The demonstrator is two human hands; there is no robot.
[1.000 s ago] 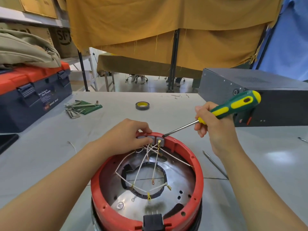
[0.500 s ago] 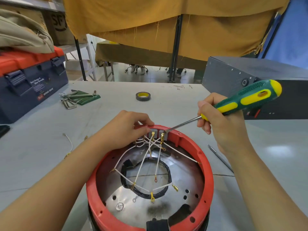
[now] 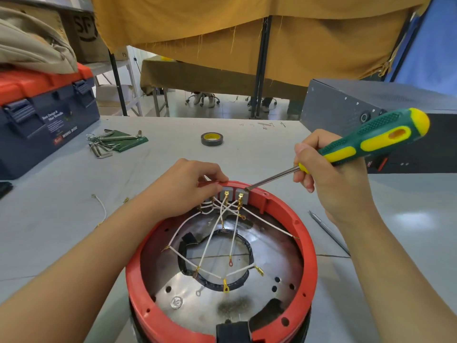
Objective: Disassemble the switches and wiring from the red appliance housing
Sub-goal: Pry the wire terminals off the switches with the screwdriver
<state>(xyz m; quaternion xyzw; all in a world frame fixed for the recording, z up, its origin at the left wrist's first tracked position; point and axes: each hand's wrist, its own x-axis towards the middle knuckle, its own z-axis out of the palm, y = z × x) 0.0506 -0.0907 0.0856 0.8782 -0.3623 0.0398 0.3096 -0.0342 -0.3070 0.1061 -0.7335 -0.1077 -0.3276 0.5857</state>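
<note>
The round red appliance housing (image 3: 308,246) stands open side up on the grey table, its shiny metal floor crossed by several white wires (image 3: 210,240) with brass terminals. Grey switches (image 3: 236,194) sit in the far rim. My left hand (image 3: 184,188) pinches the rim and the switches from the left. My right hand (image 3: 329,179) holds a green and yellow screwdriver (image 3: 371,142). The screwdriver's tip touches the right edge of the switches at the rim.
A blue and red toolbox (image 3: 47,115) stands far left, with hex keys (image 3: 106,143) on a green pouch beside it. A tape roll (image 3: 212,139) lies mid-table. A dark metal box (image 3: 371,115) stands far right. A thin metal rod (image 3: 329,232) and a loose wire (image 3: 101,206) lie on the table.
My head has moved closer, so the housing looks larger. The screwdriver tip stays at the switches' right edge while my right hand has shifted slightly right. My left hand keeps its hold.
</note>
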